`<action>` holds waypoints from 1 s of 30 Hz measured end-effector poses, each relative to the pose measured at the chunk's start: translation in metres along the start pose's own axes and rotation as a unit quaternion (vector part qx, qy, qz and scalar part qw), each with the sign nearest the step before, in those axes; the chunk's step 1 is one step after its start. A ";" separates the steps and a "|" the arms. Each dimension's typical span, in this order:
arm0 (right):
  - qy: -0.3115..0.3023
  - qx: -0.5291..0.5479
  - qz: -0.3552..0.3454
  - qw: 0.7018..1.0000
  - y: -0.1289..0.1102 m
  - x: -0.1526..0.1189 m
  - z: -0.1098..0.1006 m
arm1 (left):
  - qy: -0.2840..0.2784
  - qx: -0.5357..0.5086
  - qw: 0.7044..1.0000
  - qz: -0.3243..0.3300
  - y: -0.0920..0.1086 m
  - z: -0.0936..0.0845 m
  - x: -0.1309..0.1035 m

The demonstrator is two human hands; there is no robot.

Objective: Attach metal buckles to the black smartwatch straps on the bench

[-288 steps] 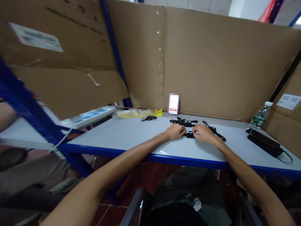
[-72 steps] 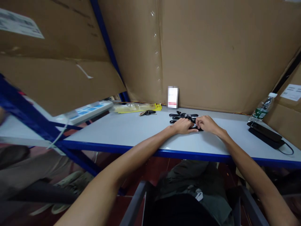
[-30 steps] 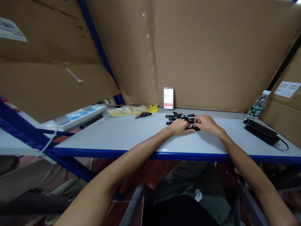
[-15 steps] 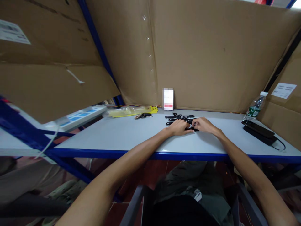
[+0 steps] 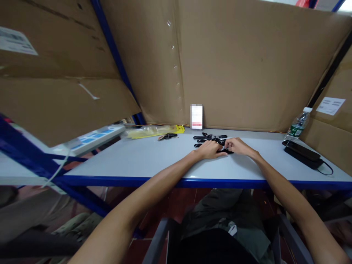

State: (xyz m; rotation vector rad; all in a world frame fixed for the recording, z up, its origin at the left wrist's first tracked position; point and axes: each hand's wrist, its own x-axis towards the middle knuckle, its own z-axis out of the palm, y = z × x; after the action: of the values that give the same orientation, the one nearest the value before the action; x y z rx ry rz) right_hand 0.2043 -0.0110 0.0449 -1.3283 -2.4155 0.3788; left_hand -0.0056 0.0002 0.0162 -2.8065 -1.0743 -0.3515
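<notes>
Several black-handled tools [image 5: 199, 138] lie close together on the table, some with dark or shiny metal heads; their exact kind is too small to tell. My left hand [image 5: 210, 149] lies low over the front ones, closed around a black-handled tool [image 5: 228, 150], its thumb stretched toward the right. Against that same tool, my right hand [image 5: 237, 146] is closed in a pinch from the right side. What sits between the right fingertips is hidden. Both hands are nearly touching, and they cover the middle of the tool.
The grey-white table [image 5: 154, 161] has a blue front edge. A phone [image 5: 196, 117] leans on the cardboard wall [image 5: 233, 62] behind. Yellow-edged plastic bags [image 5: 154, 131] and a small dark item [image 5: 167, 136] lie left. On the right are a water bottle [image 5: 298, 124] and a black case [image 5: 304, 154].
Both hands stay in nearly the same place on the tool, the right fingers shifting only slightly. The whole view has tilted a little.
</notes>
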 end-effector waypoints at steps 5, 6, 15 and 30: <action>-0.009 0.017 -0.005 1.000 -0.001 0.000 0.002 | -0.005 -0.004 1.000 0.003 0.000 0.000 0.000; -0.002 0.016 -0.002 1.000 -0.001 0.001 0.003 | -0.004 -0.005 1.000 0.003 0.000 0.000 0.000; -0.009 0.000 0.017 1.000 -0.006 -0.003 -0.003 | 0.002 -0.004 1.000 0.005 -0.001 0.001 0.000; -0.013 0.005 0.021 1.000 -0.008 -0.003 -0.001 | -0.005 -0.006 1.000 -0.001 0.001 -0.002 -0.001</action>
State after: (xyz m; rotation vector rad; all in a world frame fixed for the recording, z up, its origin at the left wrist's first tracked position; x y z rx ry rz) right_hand 0.2002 -0.0180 0.0483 -1.3808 -2.4060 0.4214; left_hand -0.0062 -0.0023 0.0181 -2.8208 -1.0820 -0.3466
